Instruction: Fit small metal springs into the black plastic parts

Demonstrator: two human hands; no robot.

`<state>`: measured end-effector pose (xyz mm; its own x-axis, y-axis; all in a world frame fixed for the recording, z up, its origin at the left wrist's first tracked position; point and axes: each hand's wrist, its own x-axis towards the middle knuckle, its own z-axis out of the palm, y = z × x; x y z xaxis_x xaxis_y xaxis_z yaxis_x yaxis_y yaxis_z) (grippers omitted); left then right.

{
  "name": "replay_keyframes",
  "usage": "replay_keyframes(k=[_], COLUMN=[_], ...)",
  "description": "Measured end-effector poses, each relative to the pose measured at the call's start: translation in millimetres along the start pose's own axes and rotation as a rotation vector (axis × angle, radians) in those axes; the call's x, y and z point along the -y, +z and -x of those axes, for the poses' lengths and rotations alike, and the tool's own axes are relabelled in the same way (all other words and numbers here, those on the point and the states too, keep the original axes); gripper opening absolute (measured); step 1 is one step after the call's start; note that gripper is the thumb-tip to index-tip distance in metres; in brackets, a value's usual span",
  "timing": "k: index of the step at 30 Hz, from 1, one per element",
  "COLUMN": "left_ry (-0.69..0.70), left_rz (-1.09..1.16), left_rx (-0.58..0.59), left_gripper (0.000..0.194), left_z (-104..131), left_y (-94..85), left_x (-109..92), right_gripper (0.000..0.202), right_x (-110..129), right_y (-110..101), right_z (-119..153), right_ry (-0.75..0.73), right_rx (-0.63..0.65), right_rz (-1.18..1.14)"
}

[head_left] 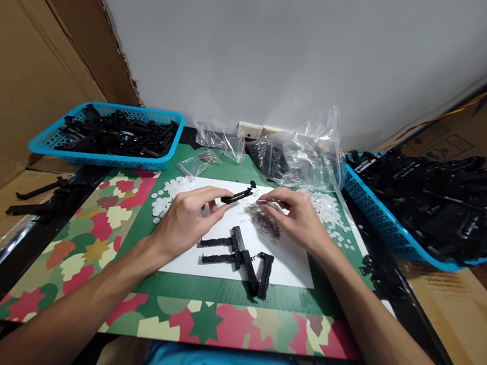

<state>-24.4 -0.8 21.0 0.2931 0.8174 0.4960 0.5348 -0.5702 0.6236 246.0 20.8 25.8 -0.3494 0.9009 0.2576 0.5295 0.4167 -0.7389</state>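
Pinched between the thumb and fingers of my left hand [191, 212] is a narrow black plastic part [239, 196], raised over the white paper sheet [218, 269]. My right hand [294, 213] is closed on thin metal tweezers [263, 201], whose tip points left towards that part, with a small gap between them. Under the right fingers lies a heap of tiny brownish metal pieces [267, 224], too small to name. Nearer to me, several more black plastic parts [244, 260] lie crossed over each other on the sheet.
Blue baskets full of black parts stand at left [170, 161] and right [388, 228]. White discs lie in piles left [167, 198] and right [330, 214] of the paper. Clear plastic bags [301, 159] sit along the back, and loose black parts [39, 200] at far left.
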Motion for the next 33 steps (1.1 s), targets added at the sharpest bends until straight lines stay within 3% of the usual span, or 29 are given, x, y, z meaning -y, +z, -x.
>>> replay_keyframes(k=[3,8,13,20,26,30,33], left_ry=[-0.047,-0.219,-0.304,-0.163,-0.108,-0.09,-0.091], left_rz=[-0.052,-0.072,-0.029,0.016,0.058,0.072,0.073], left_rx=[-0.065,-0.298,-0.453,-0.473,-0.48,-0.477,-0.477], left_gripper=[0.021,0.021,0.023,0.019,0.015,0.014,0.016], left_z=[-2.2,-12.5,-19.4,-16.7,-12.6,-11.9,-12.0], left_y=[-2.4,-17.1,-30.6,-27.6,-27.9,-28.3,-28.4], left_x=[3.1,26.9,49.6,28.2,14.0,13.9,13.5], right_gripper=[0.014,0.019,0.016,0.015,0.013,0.01,0.015], right_x=[0.9,9.9,25.7,24.7,21.1,23.7,24.8], right_y=[-3.5,-5.5,20.4,63.7,79.5,81.3,66.2], right_z=[0.3,-6.3,-34.6,-86.1,-92.5,-90.6,-87.6], right_ry=[-0.011,-0.011,-0.057,-0.047,-0.069,-0.078,-0.081], right_rx=[0.084,0.109,0.167,0.232,0.261,0.254,0.231], right_rz=[0.086,0.176,0.216,0.212,0.144,0.132,0.115])
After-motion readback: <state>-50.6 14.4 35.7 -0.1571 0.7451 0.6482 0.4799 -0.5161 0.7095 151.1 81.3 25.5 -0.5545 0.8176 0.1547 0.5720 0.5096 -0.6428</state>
